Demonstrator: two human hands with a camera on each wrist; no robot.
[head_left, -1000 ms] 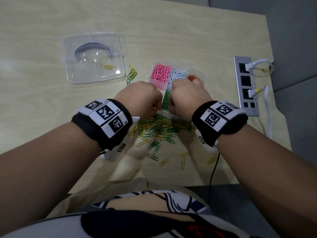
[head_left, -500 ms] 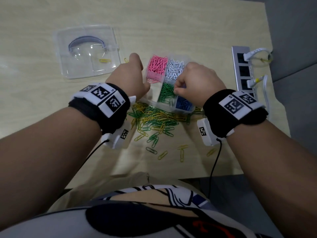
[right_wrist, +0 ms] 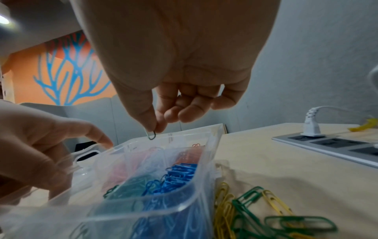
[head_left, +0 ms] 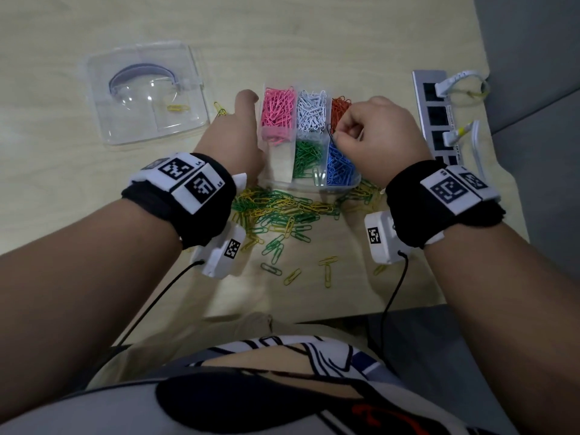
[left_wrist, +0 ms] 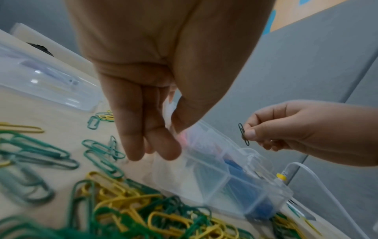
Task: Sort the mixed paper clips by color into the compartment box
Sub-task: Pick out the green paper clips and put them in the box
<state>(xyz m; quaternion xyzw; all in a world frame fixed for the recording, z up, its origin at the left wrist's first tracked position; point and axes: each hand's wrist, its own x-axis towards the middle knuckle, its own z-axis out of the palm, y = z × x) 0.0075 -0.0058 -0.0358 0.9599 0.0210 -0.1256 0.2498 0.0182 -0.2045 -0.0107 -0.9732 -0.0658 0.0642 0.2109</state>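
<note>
A pale wood table [head_left: 314, 32] fills the head view, with grey panels along the right edge. At centre frame sits the clear box [head_left: 342, 187], its cells showing pink, white and red across the top row and, below, an empty-looking cell at left, then green and blue. The right hand [head_left: 381, 138] is above the box, thumb and forefinger pinched on one dark clip [left_wrist: 243, 134] that hangs over the line between the white and blue cells. The left hand [head_left: 233, 139] lies against the box's left wall, thumb on the rim and fingers mostly straight, steadying it.

Below the box, toward lower centre, the pile [head_left: 282, 211] of green and yellow clips is unsorted, with strays further down.

The clip looks dark green, so the green cell, lower middle, is probably its place; its colour is hard to read for sure. To do this well, carry it left over that cell, lower it close to the heap before letting go so it cannot bounce into blue, and keep the left hand bracing the box.

A lid [head_left: 147, 95] lies upper left, a power strip [head_left: 434, 120] at right.
</note>
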